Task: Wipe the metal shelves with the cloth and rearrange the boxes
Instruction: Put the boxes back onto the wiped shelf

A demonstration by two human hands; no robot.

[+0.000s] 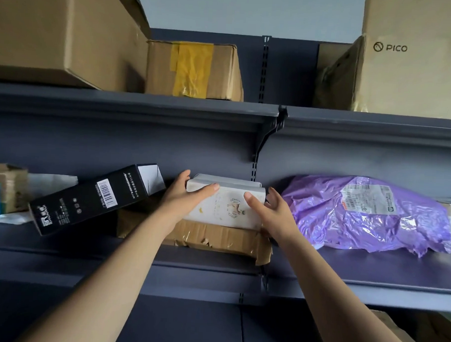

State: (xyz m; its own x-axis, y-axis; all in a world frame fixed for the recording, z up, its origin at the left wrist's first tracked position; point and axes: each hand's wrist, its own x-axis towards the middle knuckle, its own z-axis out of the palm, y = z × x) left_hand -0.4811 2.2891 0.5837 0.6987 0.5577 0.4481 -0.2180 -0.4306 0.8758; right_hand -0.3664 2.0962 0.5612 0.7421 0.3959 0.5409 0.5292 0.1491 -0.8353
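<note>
The left hand (184,198) and right hand (271,211) hold the white box (225,209) by its ends, on a brown box (216,239) on the shelf (370,270), so this looks like box moving, and next it needs a steady lift.

The head-worn camera faces the metal shelves (144,108) straight on, level with the middle shelf (370,267), close enough that the left hand (184,197) and right hand (269,211) grip a white box (228,209).

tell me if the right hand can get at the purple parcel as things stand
Probably yes: the purple parcel lies beside the right hand on the same shelf, nothing between them. But that hand grips the white box and would have to let go.
</note>
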